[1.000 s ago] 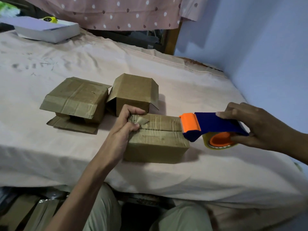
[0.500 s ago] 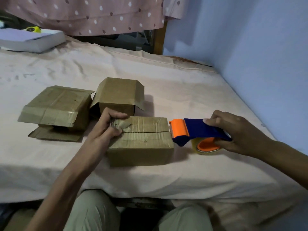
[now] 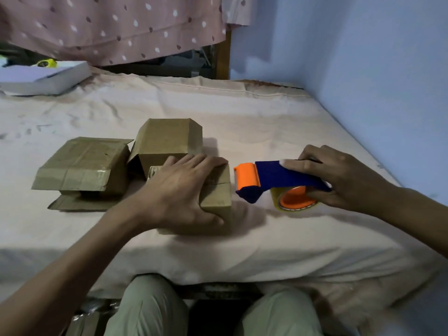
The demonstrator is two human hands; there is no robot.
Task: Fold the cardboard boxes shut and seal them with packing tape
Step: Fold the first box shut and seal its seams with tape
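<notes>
A small closed cardboard box (image 3: 216,194) lies near the front of the bed. My left hand (image 3: 180,190) lies flat across its top, fingers spread, thumb down its front face. My right hand (image 3: 339,177) grips a blue and orange tape dispenser (image 3: 269,180), whose orange roller sits just right of the box's right edge. The tape roll (image 3: 294,202) rests on the sheet. Behind stands a second box (image 3: 167,141) with flaps folded over. A third, taped box (image 3: 82,166) lies to the left with a loose flap underneath.
The bed is covered by a pale pink sheet (image 3: 242,117). A white flat box (image 3: 43,78) sits at the back left with a yellow object behind it. A blue wall (image 3: 363,69) runs along the right. A dotted pink cloth (image 3: 116,27) hangs behind. My knees are below the bed's edge.
My left hand has left the box's left end, where it pinched the tape, and now lies flat over the box's top. The dispenser stays just right of the box.
</notes>
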